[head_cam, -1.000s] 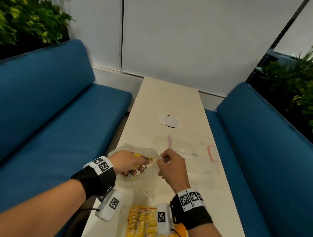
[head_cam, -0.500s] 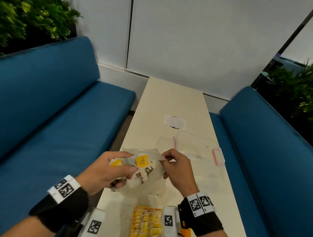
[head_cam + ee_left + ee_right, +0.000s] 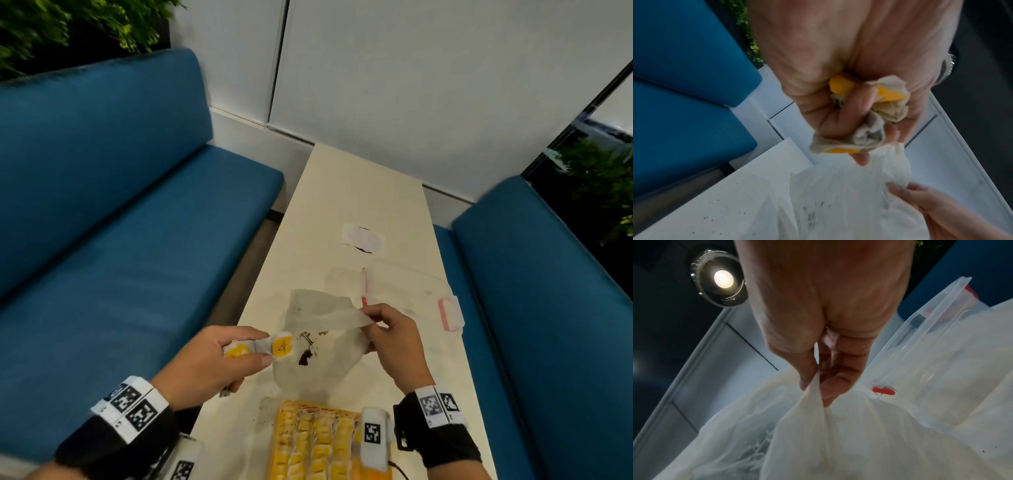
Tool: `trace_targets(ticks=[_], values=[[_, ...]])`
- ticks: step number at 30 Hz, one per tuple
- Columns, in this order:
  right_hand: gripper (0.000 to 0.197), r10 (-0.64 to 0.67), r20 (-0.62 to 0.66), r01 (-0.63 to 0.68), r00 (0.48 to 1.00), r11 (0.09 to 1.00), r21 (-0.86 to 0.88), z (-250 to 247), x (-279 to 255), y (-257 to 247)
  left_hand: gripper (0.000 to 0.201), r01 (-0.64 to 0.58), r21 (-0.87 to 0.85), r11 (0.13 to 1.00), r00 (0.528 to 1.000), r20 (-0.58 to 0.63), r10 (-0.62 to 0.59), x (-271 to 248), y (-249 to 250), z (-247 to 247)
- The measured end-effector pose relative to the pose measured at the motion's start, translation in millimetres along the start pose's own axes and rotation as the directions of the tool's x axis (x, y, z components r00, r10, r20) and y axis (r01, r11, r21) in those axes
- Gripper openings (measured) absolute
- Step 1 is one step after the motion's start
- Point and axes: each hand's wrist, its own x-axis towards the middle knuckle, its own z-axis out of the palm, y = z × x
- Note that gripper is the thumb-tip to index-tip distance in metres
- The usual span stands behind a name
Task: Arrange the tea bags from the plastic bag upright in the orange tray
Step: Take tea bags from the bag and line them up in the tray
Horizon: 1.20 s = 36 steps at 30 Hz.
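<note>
Legible text: none.
Tea bags [image 3: 270, 346], yellow tags: small dark mark, too blurred to read.
Plastic bag [image 3: 318, 346]: dark print, smeared, unreadable.
Wristbands [image 3: 132, 407]: black-and-white square code markers, no letters or numbers.
Table sticker [image 3: 363, 237]: dark mark, illegible.
</note>
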Motion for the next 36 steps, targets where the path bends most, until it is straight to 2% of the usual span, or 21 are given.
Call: trace_targets(ticks=[3,10,14,18,21,26,28,30,32,33,36], values=[[0.023,0.013,-0.006,-0.013,1.000,0.999,0.035,-3.4,1.5,1.5,0.016,-0.018,0.088,0.996,1.000,-0.002,0.018,-0.9,-5.3,8.7],[0.022,0.017,-0.039,-0.015,0.999,0.997,0.073,-7.3,5.2,3.6,0.018,-0.033,0.060,0.998,0.999,0.009,0.033,-1.9,-13.0,18.9],[0.025,0.000,-0.067,-0.004,0.998,0.998,-0.067,-1.8,10.4,10.1,0.013,0.008,0.062,0.998,1.000,0.016,-0.009,-3.9,-20.3,16.4],[0.026,-0.138,-0.120,0.104,0.983,0.961,-0.257,9.2,11.4,16.2,0.012,0.081,0.015,0.997,0.996,0.026,-0.081,-4.3,-29.1,14.4],[0.022,-0.200,-0.029,0.170,0.979,0.895,-0.413,23.2,10.4,21.6,0.010,0.148,-0.053,0.988,0.988,0.059,-0.145,-4.4,-32.8,16.1],[0.020,-0.102,0.093,0.134,0.991,0.869,-0.476,34.8,4.7,26.1,0.011,0.243,-0.168,0.955,0.966,0.128,-0.223,-6.4,-31.0,30.1],[0.028,-0.067,0.128,0.122,0.989,0.866,-0.484,30.9,-2.4,21.1,0.010,0.251,-0.187,0.950,0.963,0.145,-0.226,-6.7,-31.5,36.0],[0.036,-0.077,0.102,0.115,0.992,0.881,-0.459,23.8,-14.0,13.5,0.010,0.248,-0.185,0.951,0.964,0.147,-0.222,-6.1,-33.0,41.9],[0.030,-0.079,0.033,0.086,0.996,0.923,-0.375,16.0,-30.4,5.0,0.010,0.239,-0.185,0.953,0.966,0.147,-0.214,-4.3,-35.1,47.6],[0.023,-0.035,0.025,0.041,0.999,0.949,-0.311,13.1,-39.2,1.9,0.009,0.234,-0.184,0.955,0.967,0.149,-0.208,-3.1,-36.0,50.3],[0.009,0.178,0.197,-0.163,0.964,0.983,-0.089,9.2,-61.9,2.0,0.010,0.215,-0.152,0.965,0.967,0.173,-0.189,1.1,-38.4,59.6]])
